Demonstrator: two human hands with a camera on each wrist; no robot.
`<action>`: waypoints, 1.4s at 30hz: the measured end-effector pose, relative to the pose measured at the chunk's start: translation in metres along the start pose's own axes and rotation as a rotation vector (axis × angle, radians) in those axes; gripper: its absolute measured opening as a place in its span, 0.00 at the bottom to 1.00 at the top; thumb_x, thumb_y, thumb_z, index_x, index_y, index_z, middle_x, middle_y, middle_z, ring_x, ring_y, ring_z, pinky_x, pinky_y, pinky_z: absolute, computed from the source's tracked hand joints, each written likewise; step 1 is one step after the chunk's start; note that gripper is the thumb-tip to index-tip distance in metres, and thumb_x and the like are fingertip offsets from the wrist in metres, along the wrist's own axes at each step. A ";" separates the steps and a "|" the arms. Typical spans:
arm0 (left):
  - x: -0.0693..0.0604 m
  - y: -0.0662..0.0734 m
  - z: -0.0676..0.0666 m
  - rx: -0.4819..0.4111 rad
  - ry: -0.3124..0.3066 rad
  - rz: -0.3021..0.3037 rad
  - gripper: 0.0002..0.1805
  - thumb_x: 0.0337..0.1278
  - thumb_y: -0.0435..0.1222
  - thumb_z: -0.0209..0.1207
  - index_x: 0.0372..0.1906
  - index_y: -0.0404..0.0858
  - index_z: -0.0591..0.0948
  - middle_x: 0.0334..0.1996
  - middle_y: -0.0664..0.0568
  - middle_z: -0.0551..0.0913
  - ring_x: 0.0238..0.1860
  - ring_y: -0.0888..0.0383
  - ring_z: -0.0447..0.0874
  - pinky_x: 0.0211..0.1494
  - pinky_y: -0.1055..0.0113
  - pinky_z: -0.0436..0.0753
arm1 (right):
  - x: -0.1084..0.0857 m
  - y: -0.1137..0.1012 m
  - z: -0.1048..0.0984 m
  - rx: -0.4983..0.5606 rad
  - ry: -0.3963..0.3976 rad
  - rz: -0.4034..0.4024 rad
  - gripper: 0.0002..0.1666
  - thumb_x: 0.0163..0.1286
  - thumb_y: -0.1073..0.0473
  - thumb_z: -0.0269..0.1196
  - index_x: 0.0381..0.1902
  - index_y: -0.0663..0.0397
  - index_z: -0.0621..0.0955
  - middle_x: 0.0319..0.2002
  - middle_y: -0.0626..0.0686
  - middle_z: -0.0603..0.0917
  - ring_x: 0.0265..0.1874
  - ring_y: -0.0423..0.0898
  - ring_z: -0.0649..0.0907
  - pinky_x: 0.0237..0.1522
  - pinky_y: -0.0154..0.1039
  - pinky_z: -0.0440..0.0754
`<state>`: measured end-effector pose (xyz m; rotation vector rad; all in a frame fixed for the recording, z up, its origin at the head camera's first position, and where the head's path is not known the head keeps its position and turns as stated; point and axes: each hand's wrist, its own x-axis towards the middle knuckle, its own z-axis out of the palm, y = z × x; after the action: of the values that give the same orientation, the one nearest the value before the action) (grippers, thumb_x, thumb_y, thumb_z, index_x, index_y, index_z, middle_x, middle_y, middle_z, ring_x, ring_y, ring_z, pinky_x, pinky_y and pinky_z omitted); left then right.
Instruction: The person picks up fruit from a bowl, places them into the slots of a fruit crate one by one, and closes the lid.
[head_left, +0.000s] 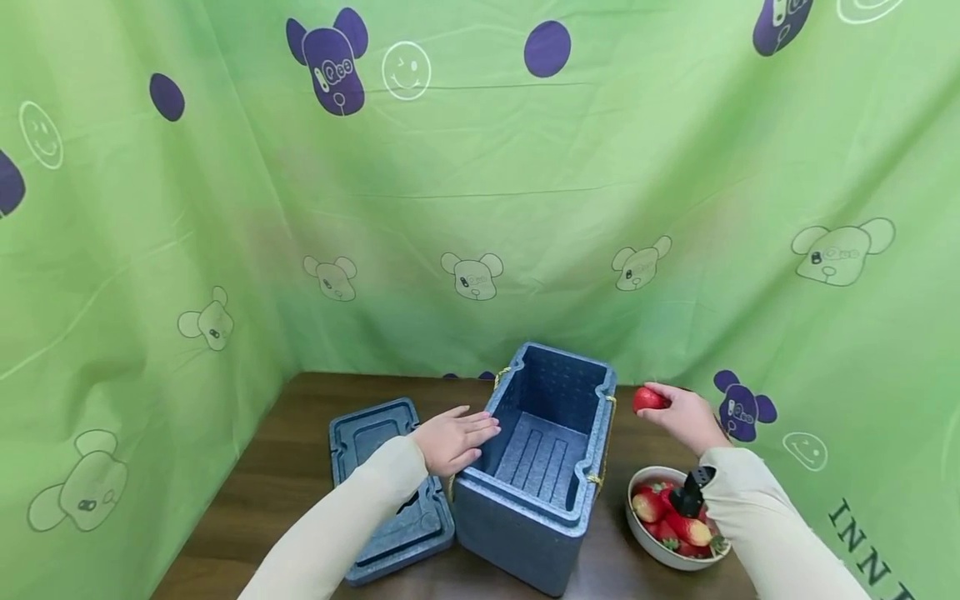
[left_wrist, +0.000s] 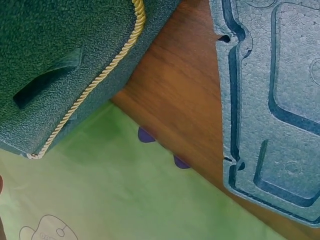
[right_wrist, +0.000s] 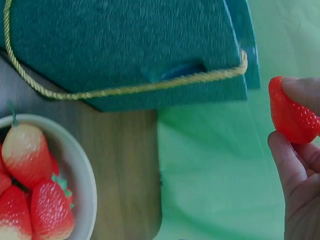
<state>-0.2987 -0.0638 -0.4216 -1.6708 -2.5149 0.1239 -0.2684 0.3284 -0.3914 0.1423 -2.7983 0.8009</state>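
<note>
A blue foam box (head_left: 517, 533) stands uncovered, its visible floor bare and ribbed. The left hand (head_left: 455, 439) rests on the box's left rim with its fingers straight. To the right of the box, the right hand (head_left: 686, 417) pinches a red strawberry (head_left: 648, 399) between thumb and fingers, above the table. The right wrist view shows this strawberry (right_wrist: 292, 112) in the fingertips of the right hand (right_wrist: 305, 165), clear of the box's outer wall (right_wrist: 125, 45). Only a sliver of the left hand shows at the left wrist view's edge.
The box's blue lid (head_left: 401, 529) lies on the wooden table (head_left: 277, 467) at the left. A white bowl (head_left: 637, 529) of several strawberries (head_left: 686, 527) stands at the right. Yellow rope handles (left_wrist: 95, 82) hang along the box's sides. A green patterned curtain (head_left: 480, 167) closes off the back.
</note>
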 end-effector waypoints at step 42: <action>-0.001 -0.003 0.006 0.018 0.067 0.018 0.24 0.69 0.39 0.43 0.65 0.33 0.71 0.66 0.46 0.70 0.69 0.54 0.63 0.71 0.57 0.60 | 0.067 -0.073 0.040 0.040 -0.062 -0.060 0.29 0.54 0.61 0.66 0.53 0.74 0.77 0.43 0.71 0.82 0.40 0.63 0.80 0.43 0.52 0.77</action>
<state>-0.3013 -0.0661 -0.4272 -1.6625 -2.4433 0.0900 -0.3295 0.2430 -0.3711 0.2608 -2.8220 0.8521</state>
